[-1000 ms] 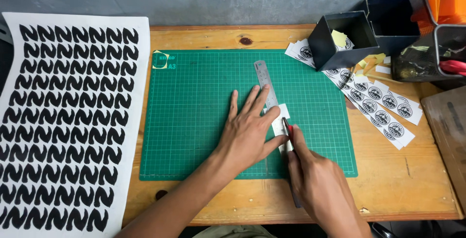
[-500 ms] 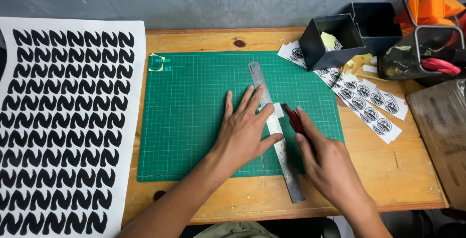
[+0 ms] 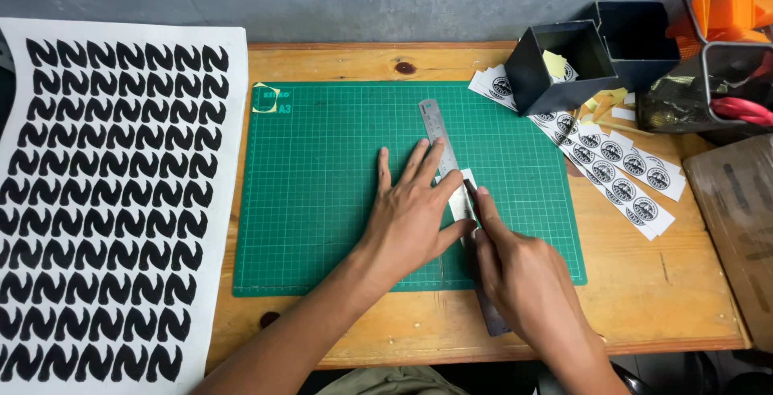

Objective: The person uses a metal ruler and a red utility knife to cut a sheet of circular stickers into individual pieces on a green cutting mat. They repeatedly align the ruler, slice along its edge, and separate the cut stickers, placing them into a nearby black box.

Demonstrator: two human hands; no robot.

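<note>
My left hand (image 3: 415, 211) lies flat with fingers spread on a steel ruler (image 3: 436, 129) that runs diagonally across a green cutting mat (image 3: 322, 186). My right hand (image 3: 515, 270) grips a thin dark craft knife (image 3: 469, 195), its tip against the ruler's right edge. A small white paper piece (image 3: 468, 177) sits under the ruler beside the blade. The ruler's lower end (image 3: 495, 322) sticks out past the mat's front edge.
A large white sheet printed with rows of black shapes (image 3: 105, 202) covers the left. Strips of round stickers (image 3: 620, 173) lie right of the mat. Black boxes (image 3: 555, 65) and a mesh basket with orange parts (image 3: 725, 49) stand at back right. A brown board (image 3: 737, 226) lies at the right.
My right hand has slid down and toward me along the ruler's edge with the knife. My left hand stays pressed on the ruler. The camera view has shifted slightly.
</note>
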